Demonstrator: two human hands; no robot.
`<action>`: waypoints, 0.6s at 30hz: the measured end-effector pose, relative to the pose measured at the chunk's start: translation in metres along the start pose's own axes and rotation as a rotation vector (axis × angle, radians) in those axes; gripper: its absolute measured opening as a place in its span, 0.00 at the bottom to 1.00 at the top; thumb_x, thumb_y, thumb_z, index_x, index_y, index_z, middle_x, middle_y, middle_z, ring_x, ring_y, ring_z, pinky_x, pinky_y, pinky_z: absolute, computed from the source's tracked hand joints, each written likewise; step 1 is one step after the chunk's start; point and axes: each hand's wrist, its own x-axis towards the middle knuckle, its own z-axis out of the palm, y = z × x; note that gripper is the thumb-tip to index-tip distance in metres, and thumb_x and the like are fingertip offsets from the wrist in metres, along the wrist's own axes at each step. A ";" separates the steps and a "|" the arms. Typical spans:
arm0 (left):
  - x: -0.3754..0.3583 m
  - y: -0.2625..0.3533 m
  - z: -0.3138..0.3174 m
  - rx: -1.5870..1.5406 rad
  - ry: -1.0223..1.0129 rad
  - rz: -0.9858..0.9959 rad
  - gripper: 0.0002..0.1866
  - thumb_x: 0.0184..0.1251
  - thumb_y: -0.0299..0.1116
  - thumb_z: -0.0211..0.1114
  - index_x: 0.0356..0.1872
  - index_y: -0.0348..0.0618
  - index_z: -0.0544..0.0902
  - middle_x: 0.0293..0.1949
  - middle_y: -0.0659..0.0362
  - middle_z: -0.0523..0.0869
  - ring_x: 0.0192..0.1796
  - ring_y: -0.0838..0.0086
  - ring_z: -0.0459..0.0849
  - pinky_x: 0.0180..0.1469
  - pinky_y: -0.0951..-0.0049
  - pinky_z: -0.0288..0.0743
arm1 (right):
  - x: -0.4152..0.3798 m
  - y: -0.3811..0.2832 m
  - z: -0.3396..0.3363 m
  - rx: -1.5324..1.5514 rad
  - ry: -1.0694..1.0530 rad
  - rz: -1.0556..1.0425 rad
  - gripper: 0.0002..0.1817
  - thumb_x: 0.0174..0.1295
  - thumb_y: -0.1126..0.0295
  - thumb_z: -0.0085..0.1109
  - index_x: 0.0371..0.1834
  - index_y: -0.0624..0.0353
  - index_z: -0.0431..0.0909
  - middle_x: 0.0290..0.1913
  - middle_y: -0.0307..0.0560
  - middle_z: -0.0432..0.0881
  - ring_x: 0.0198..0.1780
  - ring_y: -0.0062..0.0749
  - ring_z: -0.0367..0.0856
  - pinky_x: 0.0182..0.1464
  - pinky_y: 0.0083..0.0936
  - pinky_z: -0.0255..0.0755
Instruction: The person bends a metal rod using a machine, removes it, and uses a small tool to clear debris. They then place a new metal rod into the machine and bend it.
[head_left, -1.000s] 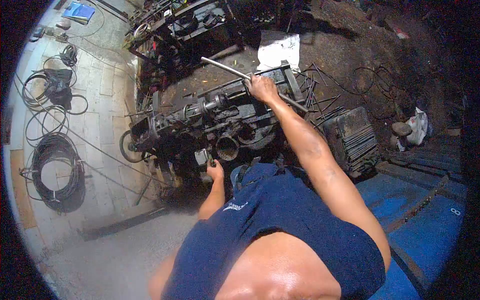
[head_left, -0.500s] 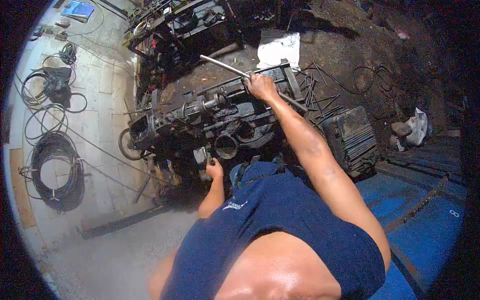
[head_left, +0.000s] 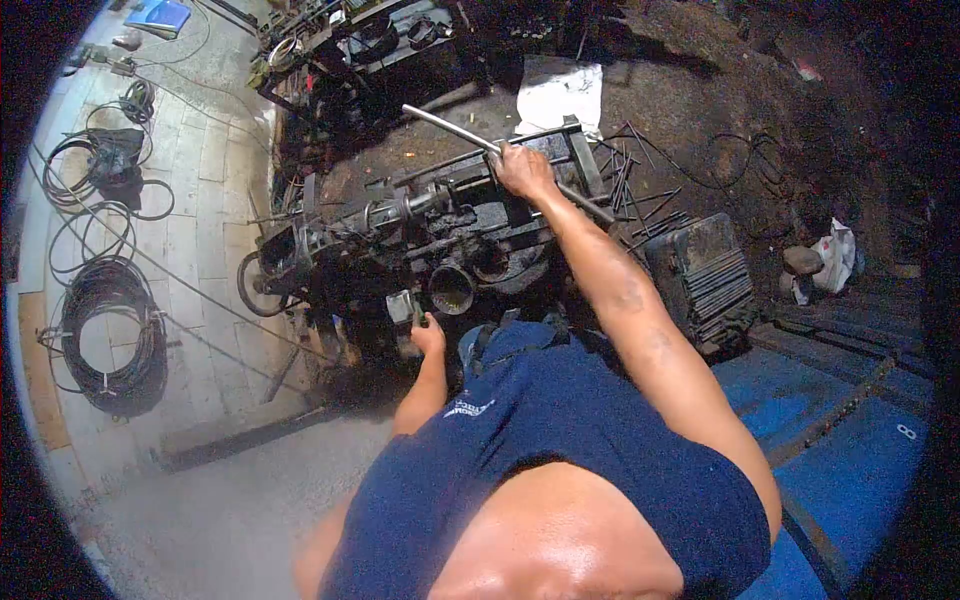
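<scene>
My right hand [head_left: 524,170] is closed around a long metal rod [head_left: 450,126], which slants over the right part of a dark, greasy machine [head_left: 400,222]. The rod's bare end points up and left, and its other end passes beneath my wrist. Lower down, my left hand [head_left: 428,335] is closed at the machine's near side, by a small pale box-like part [head_left: 400,307]. Its fingers wrap a small dark handle-like piece [head_left: 417,318]. A round metal cup [head_left: 452,290] sits just right of that hand.
Coiled cable [head_left: 110,335] lies on the pale floor at left. A white sheet [head_left: 560,95] lies behind the machine. Thin rods [head_left: 635,165] are scattered at right, beside a ribbed metal block [head_left: 715,280]. A blue surface [head_left: 840,400] is at lower right.
</scene>
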 end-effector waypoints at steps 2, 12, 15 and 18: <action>0.001 -0.005 0.004 -0.043 0.017 0.047 0.20 0.57 0.41 0.62 0.47 0.40 0.80 0.36 0.43 0.83 0.39 0.50 0.81 0.41 0.57 0.72 | 0.000 0.000 -0.001 0.002 0.001 0.000 0.18 0.59 0.56 0.49 0.32 0.62 0.77 0.28 0.62 0.80 0.33 0.54 0.81 0.39 0.44 0.75; -0.008 0.013 -0.011 -0.057 -0.065 -0.033 0.21 0.58 0.41 0.61 0.50 0.42 0.78 0.35 0.43 0.83 0.38 0.52 0.82 0.41 0.58 0.72 | 0.004 0.001 0.000 -0.048 -0.099 -0.003 0.21 0.62 0.53 0.43 0.39 0.62 0.75 0.31 0.59 0.81 0.35 0.53 0.81 0.40 0.44 0.74; 0.002 -0.008 0.005 -0.045 -0.038 -0.026 0.21 0.58 0.41 0.61 0.51 0.44 0.78 0.33 0.45 0.83 0.35 0.54 0.81 0.40 0.58 0.72 | 0.004 -0.002 -0.001 -0.054 -0.119 0.015 0.22 0.62 0.52 0.43 0.39 0.62 0.75 0.32 0.60 0.81 0.37 0.53 0.81 0.41 0.44 0.74; 0.015 -0.034 0.023 -0.185 -0.069 -0.014 0.20 0.59 0.41 0.60 0.51 0.44 0.78 0.31 0.45 0.83 0.33 0.54 0.81 0.39 0.58 0.71 | 0.002 -0.003 -0.002 -0.032 -0.115 0.024 0.23 0.63 0.51 0.42 0.40 0.62 0.75 0.34 0.61 0.80 0.39 0.53 0.80 0.42 0.44 0.73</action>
